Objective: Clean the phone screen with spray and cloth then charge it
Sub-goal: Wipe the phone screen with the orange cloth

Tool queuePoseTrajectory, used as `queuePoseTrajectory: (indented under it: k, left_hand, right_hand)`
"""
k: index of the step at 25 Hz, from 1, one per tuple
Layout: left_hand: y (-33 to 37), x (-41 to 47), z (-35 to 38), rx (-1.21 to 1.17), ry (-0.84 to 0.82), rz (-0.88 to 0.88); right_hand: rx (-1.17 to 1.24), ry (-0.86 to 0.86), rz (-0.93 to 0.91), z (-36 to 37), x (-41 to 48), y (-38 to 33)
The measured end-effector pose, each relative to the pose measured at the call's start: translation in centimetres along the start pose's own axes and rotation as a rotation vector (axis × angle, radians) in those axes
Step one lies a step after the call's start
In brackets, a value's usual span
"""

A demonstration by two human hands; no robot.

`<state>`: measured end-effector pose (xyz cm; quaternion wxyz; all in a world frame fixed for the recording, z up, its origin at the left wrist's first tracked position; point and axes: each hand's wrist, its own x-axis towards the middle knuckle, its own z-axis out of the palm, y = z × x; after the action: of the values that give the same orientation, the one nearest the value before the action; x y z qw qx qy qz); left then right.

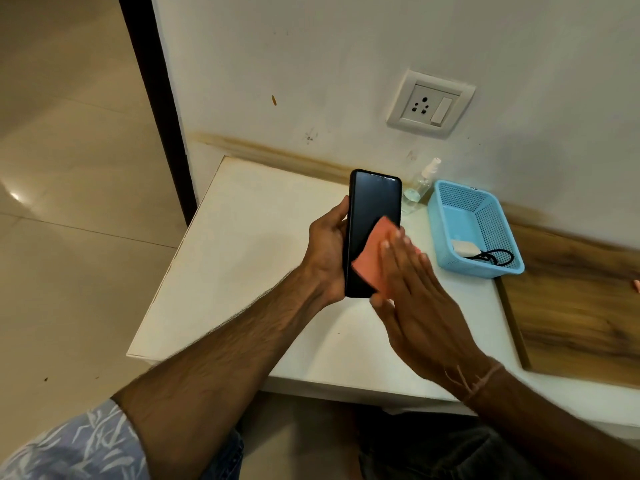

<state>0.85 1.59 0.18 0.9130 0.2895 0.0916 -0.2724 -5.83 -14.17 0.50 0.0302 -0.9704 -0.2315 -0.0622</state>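
Two hands are showing: one left hand (327, 247) and one right hand (419, 299). One phone (372, 209), one cloth (372, 261), one bottle (417, 188), one basket (491, 220), one adapter (464, 247), one cable (498, 258), one socket (429, 103) and one table (242, 254) are showing too.

A white table (242, 271) stands pushed into the corner against a white painted wall (311, 64). A pale blue plastic mesh basket (495, 233) sits on the table's far right part, near the wall. Just to the right of the table lies a brown wood-grain surface (571, 306), its edge touching the table's. A smeared brownish strip (277, 154) runs along the wall just above the table's back edge. The wall bears a small orange mark (274, 100) and some dark scuffs. A dark vertical frame (156, 98) borders the wall on the left, and beyond it lies glossy beige tiled floor (69, 168).
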Motion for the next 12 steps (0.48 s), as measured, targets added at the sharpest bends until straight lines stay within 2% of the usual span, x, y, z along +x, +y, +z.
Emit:
queuePoseTrajectory:
  k: [3, 5, 9, 12]
  left_hand:
    - [-0.4, 0.1, 0.3, 0.058, 0.052, -0.011]
    - [-0.6, 0.2, 0.1, 0.066, 0.069, -0.019]
    - [-0.4, 0.0, -0.2, 0.009, 0.026, -0.041]
    - [-0.3, -0.1, -0.3, -0.051, -0.081, -0.071]
  right_hand:
    - [0.159, 0.086, 0.169, -1.3, 4.8, -0.1]
    - [0.209, 0.117, 0.197, -1.8, 7.4, -0.8]
    - [0.203, 0.107, 0.041, -1.5, 6.8, -2.4]
    - [0.101, 0.042, -0.065, -0.6, 2.7, -3.2]
